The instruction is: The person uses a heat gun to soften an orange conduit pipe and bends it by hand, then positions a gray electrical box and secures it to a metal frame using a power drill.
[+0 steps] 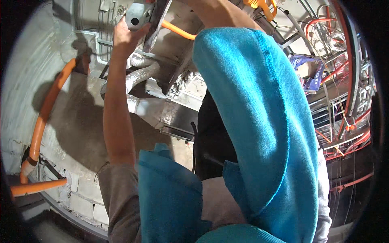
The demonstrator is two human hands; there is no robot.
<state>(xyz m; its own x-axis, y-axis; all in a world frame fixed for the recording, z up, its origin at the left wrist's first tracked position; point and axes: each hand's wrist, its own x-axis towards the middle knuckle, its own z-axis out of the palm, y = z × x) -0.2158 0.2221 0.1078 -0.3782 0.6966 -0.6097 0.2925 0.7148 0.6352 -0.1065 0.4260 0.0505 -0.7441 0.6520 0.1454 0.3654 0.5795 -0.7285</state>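
Note:
My left hand (129, 37) reaches up to the top edge, its fingers and thumb round a grey-white rounded part (137, 18) with a dark round hole. The kind of thing I cannot make out. Right beside it runs a dark, flat bar (157, 25), slanting and cut off by the top edge. My right forearm (227, 14) leaves the picture at the top, so that hand is out of sight. A teal cloth (259, 109) hangs across the view and covers most of the right arm.
An orange pipe (50, 109) bends along the left wall, and another orange tube (178, 30) passes behind the bar. Silver flexible duct (139, 77) lies near the middle. To the right are a yellow tool (262, 7), a blue package (314, 83) and tangled red cables (324, 24).

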